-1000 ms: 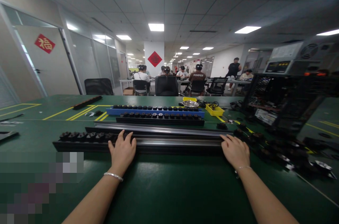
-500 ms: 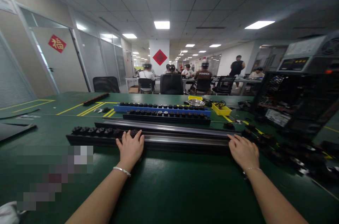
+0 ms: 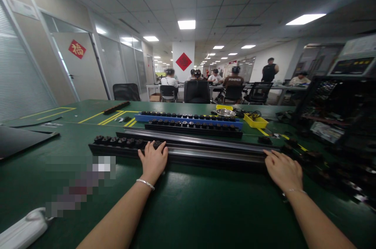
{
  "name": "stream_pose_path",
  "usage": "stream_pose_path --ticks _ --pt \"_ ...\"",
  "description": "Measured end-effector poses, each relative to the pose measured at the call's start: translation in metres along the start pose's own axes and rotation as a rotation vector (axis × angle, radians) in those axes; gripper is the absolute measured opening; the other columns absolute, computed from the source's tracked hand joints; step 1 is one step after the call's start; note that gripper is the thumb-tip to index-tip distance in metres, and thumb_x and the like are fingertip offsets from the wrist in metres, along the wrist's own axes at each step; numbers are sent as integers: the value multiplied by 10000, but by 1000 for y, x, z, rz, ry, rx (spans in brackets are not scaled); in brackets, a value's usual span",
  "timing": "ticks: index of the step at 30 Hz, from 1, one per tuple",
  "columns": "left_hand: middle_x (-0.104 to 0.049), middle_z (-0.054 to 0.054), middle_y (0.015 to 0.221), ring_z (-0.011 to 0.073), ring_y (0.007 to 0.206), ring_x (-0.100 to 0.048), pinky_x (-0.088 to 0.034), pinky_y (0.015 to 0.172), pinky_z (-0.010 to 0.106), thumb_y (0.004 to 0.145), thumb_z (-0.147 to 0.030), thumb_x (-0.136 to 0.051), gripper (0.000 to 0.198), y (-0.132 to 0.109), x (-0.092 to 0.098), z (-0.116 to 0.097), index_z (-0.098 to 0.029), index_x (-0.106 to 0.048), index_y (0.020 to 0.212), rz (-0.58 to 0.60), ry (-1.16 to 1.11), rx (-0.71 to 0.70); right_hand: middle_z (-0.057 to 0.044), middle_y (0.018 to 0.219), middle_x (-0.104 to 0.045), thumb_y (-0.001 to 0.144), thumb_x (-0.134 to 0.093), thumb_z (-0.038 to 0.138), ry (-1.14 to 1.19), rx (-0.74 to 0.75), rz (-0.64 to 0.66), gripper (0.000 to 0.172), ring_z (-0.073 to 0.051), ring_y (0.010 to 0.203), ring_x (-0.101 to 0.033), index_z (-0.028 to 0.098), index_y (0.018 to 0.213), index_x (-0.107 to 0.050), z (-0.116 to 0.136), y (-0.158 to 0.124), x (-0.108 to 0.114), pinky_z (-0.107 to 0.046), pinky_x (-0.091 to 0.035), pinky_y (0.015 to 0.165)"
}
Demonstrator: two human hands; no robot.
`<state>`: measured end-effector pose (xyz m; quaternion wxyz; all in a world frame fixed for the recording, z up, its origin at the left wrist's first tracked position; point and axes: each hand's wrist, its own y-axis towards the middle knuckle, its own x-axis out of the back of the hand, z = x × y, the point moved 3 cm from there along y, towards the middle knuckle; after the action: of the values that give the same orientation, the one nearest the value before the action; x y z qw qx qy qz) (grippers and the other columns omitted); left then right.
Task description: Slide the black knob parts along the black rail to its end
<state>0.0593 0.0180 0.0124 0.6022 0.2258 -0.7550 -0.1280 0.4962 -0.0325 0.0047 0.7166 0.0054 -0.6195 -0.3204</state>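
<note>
A long black channel rail (image 3: 217, 154) with a shiny inner groove lies across the green table in front of me. Small black blocks (image 3: 114, 141) sit in a row in its left part. My left hand (image 3: 153, 162) curls over the rail just right of the row, with a black block partly hidden under its fingertips. My right hand (image 3: 284, 168) grips the rail near its right end, fingers over the top; its thumb is hidden. Right behind lies a second black rail (image 3: 194, 139), its groove showing no blocks.
Farther back are a blue rail (image 3: 188, 119) and a shorter black rail (image 3: 194, 126), both filled with blocks. A metal dish (image 3: 225, 113) and a yellow bin (image 3: 256, 121) stand beyond. Dark loose parts and a black equipment rack (image 3: 331, 104) are at right. A white object (image 3: 25, 229) lies front left.
The whole view has shifted, so the table and both hands appear farther right. Against the rail, both hands keep about the same places.
</note>
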Motion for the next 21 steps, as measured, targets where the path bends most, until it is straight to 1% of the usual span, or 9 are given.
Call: stream_pose_path --ticks 4,9,13,21 --pt "-500 123 1321 297 1293 -350 -182 1021 638 882 -386 -395 364 0 2 -1 -336 -590 1185 4 -8 14 -57 1293 -538 856 -263 365 3 -1 -14 502 -275 1208 -425 268 1222 -593 0 0 -1 -511 -251 1038" --pt "-511 109 1312 277 1292 -358 -183 1015 645 888 -354 -383 347 0 2 -1 -364 -599 1161 -18 -18 -12 -67 1273 -550 862 -246 359 -14 23 -37 508 -281 1198 -429 261 1211 -601 -1 0 -2 -512 -257 1030" --pt "-521 106 1302 274 1288 -366 -177 1012 652 889 -356 -386 342 0 1 0 -367 -604 1152 -25 -26 -10 -63 1278 -545 864 -237 359 -22 16 -19 511 -282 1201 -426 262 1216 -596 -1 1 -3 -518 -251 1032" --pt "-540 101 1286 279 1295 -353 -161 1040 623 886 -355 -397 352 -3 0 -10 -352 -592 1180 -37 -6 -69 -66 1280 -541 865 -244 371 -11 22 -17 509 -286 1201 -424 263 1217 -594 -2 2 -3 -527 -256 1031"
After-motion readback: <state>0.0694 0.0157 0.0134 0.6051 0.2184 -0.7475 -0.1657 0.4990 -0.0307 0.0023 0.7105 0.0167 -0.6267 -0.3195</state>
